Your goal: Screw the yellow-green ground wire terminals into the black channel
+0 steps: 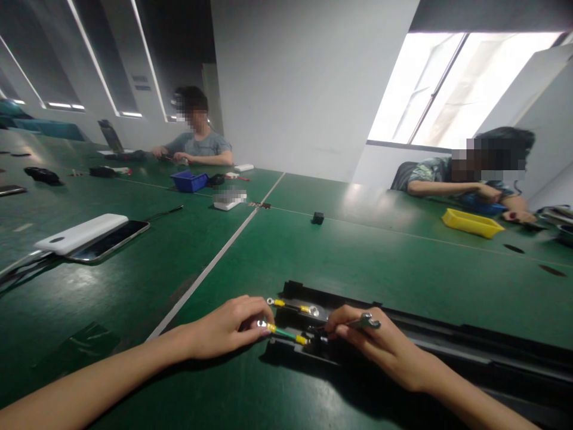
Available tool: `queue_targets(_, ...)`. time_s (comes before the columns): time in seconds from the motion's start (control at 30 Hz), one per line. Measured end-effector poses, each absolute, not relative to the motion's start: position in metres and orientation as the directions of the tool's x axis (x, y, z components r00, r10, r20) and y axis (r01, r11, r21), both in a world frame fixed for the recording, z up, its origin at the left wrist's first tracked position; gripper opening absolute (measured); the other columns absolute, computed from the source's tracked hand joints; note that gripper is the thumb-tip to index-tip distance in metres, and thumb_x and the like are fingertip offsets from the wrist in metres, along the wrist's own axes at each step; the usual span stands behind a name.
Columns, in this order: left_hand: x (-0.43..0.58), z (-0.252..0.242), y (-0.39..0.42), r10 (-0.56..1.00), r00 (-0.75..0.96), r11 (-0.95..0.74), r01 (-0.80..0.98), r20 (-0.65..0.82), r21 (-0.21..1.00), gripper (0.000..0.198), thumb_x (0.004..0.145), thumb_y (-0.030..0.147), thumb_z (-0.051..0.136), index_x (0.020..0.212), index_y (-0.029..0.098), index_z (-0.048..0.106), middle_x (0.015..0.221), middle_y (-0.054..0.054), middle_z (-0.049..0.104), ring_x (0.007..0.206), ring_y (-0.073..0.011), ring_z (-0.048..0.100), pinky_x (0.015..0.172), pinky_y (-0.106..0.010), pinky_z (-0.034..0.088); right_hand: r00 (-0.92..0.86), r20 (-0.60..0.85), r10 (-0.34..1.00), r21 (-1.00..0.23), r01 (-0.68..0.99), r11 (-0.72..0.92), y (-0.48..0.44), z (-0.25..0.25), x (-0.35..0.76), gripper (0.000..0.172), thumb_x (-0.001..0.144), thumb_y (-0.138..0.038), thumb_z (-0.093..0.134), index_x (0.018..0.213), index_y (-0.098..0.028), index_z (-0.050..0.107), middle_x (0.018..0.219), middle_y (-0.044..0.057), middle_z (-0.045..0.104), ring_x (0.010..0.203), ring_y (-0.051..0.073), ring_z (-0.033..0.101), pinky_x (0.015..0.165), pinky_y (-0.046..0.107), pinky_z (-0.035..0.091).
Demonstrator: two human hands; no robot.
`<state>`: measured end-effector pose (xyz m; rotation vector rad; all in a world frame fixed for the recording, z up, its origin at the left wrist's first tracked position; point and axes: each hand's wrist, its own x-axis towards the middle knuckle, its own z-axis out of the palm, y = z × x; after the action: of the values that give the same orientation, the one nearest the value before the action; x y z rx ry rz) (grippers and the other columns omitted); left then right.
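Note:
A long black channel-shaped housing [430, 327] lies on the green table, its near end between my hands. My left hand [237, 325] is closed at that end, its fingertips around a short green wire [285, 334] with yellow-sleeved ring terminals. The wire's other end reaches into the housing. Behind it, a black wire [293, 306] with yellow sleeves and ring terminals lies across the housing's end. My right hand [380, 343] grips a metal wrench [367, 321], its open jaw sticking out above the hand. The wrench's other end is hidden by my fingers, down inside the housing.
On the left lie a white power bank [83, 233] and a phone [111, 242] with cables. A small black block [317, 218] stands ahead. Two people sit across the table, near a blue bin [188, 181] and a yellow bin [472, 223].

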<state>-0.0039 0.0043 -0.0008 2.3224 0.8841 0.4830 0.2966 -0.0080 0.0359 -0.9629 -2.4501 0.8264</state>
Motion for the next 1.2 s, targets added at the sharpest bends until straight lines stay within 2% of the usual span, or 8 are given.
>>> queue_targets(0.67, -0.0048, -0.0025, 0.0043, 0.686, 0.715, -0.607, 0.46, 0.135, 0.648, 0.006, 0.095, 0.02, 0.054, 0.1, 0.018, 0.058, 0.088, 0.0, 0.059, 0.078, -0.0163, 0.054, 0.072, -0.026, 0.038, -0.742, 0.143, 0.655, -0.68, 0.408, 0.61, -0.007, 0.0374, 0.2969, 0.027, 0.1, -0.031, 0.039, 0.094, -0.018, 0.062, 0.084, 0.003, 0.066, 0.076, 0.014, 0.061, 0.072, 0.024, 0.046)
queue_targets(1.2, -0.005, -0.004, 0.0047, 0.685, 0.714, -0.611, 0.458, 0.143, 0.645, 0.006, 0.095, 0.021, 0.053, 0.099, 0.019, 0.058, 0.087, 0.0, 0.058, 0.077, -0.0163, 0.053, 0.072, -0.026, 0.038, -0.756, 0.139, 0.639, -0.643, 0.422, 0.639, -0.0086, 0.0438, 0.2958, 0.032, 0.101, -0.036, 0.037, 0.095, -0.019, 0.063, 0.084, 0.003, 0.067, 0.075, 0.014, 0.061, 0.071, 0.025, 0.046)
